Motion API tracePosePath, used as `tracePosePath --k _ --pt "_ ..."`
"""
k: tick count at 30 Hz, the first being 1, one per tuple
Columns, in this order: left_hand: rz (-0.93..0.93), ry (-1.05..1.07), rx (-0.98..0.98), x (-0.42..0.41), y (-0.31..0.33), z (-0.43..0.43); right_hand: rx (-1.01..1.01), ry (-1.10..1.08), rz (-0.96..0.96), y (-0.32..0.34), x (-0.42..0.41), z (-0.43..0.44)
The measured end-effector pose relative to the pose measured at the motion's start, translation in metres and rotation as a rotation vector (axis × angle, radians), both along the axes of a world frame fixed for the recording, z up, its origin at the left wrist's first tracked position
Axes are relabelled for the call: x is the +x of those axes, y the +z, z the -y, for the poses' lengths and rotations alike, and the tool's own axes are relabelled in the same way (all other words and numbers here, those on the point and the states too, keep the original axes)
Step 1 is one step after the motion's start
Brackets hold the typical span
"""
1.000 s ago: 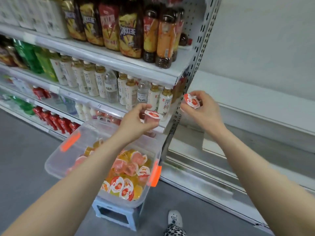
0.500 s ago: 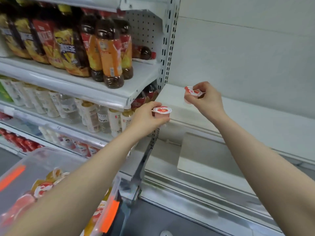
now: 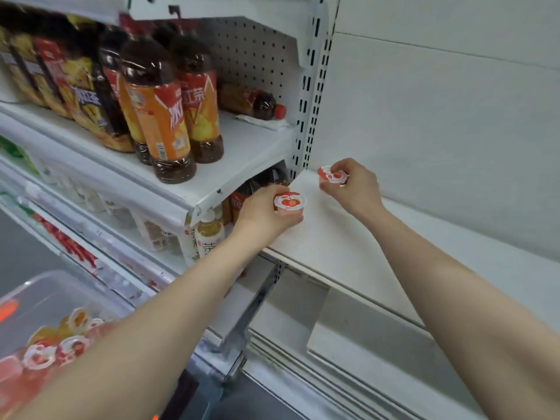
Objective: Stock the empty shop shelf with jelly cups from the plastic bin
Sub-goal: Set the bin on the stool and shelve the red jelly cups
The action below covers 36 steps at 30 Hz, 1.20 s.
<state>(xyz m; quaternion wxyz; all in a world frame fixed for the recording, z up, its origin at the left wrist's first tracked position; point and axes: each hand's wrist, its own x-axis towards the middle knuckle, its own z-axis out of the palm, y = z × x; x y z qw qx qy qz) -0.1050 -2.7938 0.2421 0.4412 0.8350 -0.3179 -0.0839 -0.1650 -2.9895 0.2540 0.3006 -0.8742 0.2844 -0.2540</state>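
My left hand [image 3: 266,213] grips a jelly cup with a red-and-white lid [image 3: 289,203], upright, at the left front corner of the bare white shelf [image 3: 378,244]. My right hand [image 3: 353,187] pinches a second red-lidded jelly cup [image 3: 331,174], tilted, just over the shelf's back left corner. I cannot tell whether either cup touches the board. The clear plastic bin [image 3: 36,301] with orange latches sits at the bottom left, holding several red and orange jelly cups [image 3: 57,347].
Left of the bare shelf, a rack carries tall tea bottles [image 3: 163,116], one bottle lying on its side [image 3: 251,101], and small drink bottles [image 3: 209,234] on the level below. A slotted metal upright [image 3: 306,116] divides the two bays. Another white board [image 3: 394,368] lies lower down.
Both hands have moved up and forward from the bin to the bare shelf, each carrying its jelly cup. The view has lifted, so the bin now shows only at the bottom left.
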Motion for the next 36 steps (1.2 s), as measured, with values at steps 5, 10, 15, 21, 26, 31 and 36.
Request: tracePosePath --k 5,10,15,21,26,31,36 --pt "0.041 0.018 0.044 0.011 -0.006 0.014 -0.023 0.043 -0.056 -0.010 0.029 0.018" --pt "0.070 0.033 0.037 0.015 -0.011 0.019 -0.008 0.087 -0.062 -0.021 0.048 0.028" --pt "0.082 0.043 0.016 0.020 -0.017 0.024 -0.041 0.124 -0.043 -0.027 0.063 0.036" --pt "0.095 0.031 0.006 0.026 -0.022 0.035 -0.111 0.191 -0.045 -0.032 0.067 0.044" --pt "0.090 0.040 -0.025 0.031 -0.025 0.056 -0.240 0.321 -0.117 -0.031 0.055 0.059" --pt "0.123 0.054 -0.014 0.039 -0.028 0.080 -0.440 0.379 -0.191 -0.021 0.047 0.071" --pt "0.161 0.066 -0.002 0.047 -0.029 0.094 -0.551 0.357 -0.221 -0.013 0.038 0.076"
